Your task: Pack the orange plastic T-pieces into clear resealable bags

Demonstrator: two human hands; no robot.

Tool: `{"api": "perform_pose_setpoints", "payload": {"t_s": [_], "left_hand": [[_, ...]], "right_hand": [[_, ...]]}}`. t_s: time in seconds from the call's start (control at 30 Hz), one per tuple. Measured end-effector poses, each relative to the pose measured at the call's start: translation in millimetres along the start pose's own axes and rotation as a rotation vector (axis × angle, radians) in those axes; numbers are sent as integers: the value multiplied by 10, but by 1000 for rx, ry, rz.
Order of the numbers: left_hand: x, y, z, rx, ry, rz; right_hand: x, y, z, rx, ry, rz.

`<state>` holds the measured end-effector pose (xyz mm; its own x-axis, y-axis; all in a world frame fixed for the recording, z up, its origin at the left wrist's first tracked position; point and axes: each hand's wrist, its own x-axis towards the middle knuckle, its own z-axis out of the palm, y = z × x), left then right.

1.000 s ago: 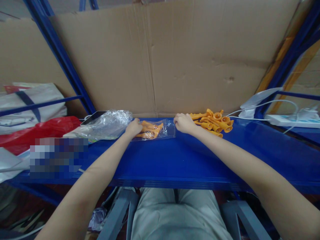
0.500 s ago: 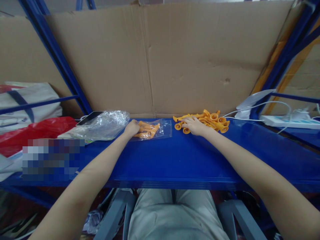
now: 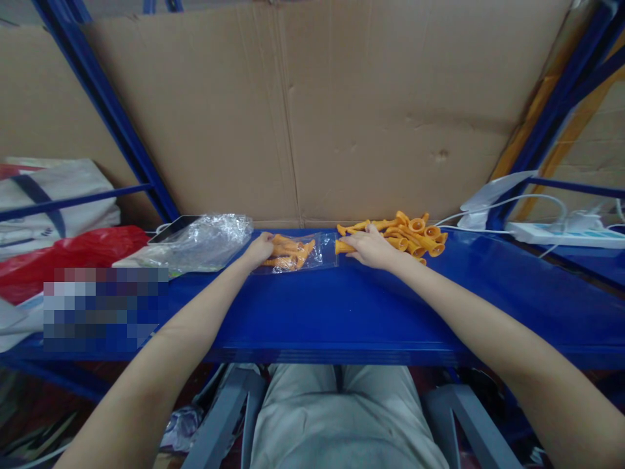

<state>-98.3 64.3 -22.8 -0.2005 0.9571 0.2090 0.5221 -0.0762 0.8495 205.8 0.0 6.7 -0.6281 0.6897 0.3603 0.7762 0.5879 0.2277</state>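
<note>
My left hand (image 3: 260, 249) is closed on the left end of a clear plastic bag (image 3: 327, 251) lying on the blue shelf (image 3: 312, 312). Inside the bag are several orange trumpet-shaped pieces (image 3: 293, 253). Beside the bag's right end, my right hand (image 3: 372, 247) has its fingers around an orange trumpet-shaped piece (image 3: 344, 247), whose flared end points left toward the bag. A loose pile of similar orange pieces (image 3: 418, 236) lies behind and to the right of that hand, most of their flared ends facing right or forward.
Clear plastic packaging (image 3: 215, 244) lies left of my left hand, next to a red bag (image 3: 83, 257) and a white cloth bag (image 3: 58, 195). A cardboard sheet (image 3: 381, 117) backs the shelf. At the right are a white power strip (image 3: 566, 236) and its cable.
My right hand has shifted slightly left from the pile, with one orange trumpet-shaped piece now in its fingers near the bag's end. My left hand stays at the bag.
</note>
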Motion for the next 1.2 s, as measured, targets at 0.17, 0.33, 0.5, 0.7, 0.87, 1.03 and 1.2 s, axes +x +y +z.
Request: {"api": "perform_pose_setpoints", "payload": {"t_s": [0.17,0.33,0.5,0.7,0.87,1.03,1.2], "left_hand": [[-62,58,66,-141,-65,-27],[-154,163,122,-229,-170,-58],[-203,248,120,-255,-205,-130],[-305,356,95,-263,-226,-180],[-350,393,102,-206,-215,-165],[-379,407,125,-226,-267,-80],[-443,415,162,-71,-187,109]], "right_hand": [[-5,-84,-44,2,-77,16],[7,-100,-52,85,-98,89],[24,-92,-10,243,-26,105],[32,41,109,524,105,214],[81,35,237,681,171,207],[146,-86,249,692,182,166],[175,-169,241,788,209,127]]}}
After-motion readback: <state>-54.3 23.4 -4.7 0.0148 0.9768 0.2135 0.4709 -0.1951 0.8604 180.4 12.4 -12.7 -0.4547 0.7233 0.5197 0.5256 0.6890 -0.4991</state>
